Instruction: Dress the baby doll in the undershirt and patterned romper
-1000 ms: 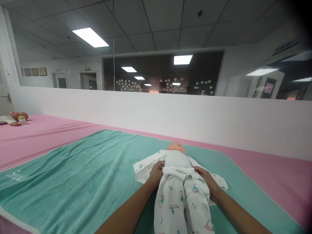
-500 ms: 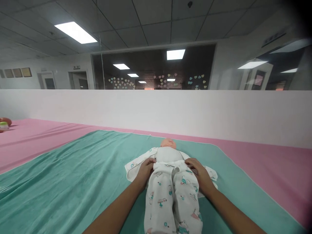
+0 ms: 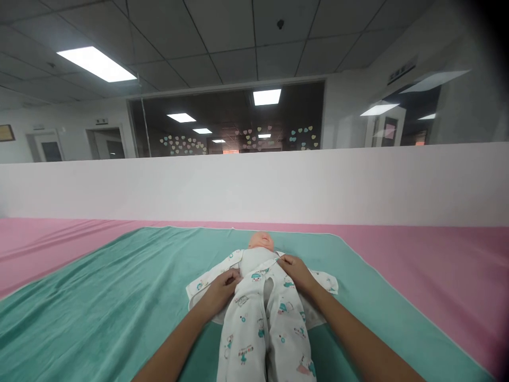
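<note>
A baby doll (image 3: 261, 245) lies on its back on a teal towel (image 3: 119, 297), head pointing away from me. It wears white trousers (image 3: 262, 329) printed with small animals, and a matching open top spreads out under it. My left hand (image 3: 221, 289) grips the trouser waistband at the doll's left side as I see it, fingers curled on the cloth. My right hand (image 3: 296, 273) pinches the waistband on the other side, near the doll's grey belly.
The towel lies on a pink padded surface (image 3: 429, 265) that runs left and right. A low white wall (image 3: 254, 183) stands behind it, with a dark window bearing paper hearts (image 3: 238, 135) beyond.
Both hands have pulled the trouser waistband higher up the doll's belly. My view has swung to the right, so the toys at the far left have dropped out of sight.
</note>
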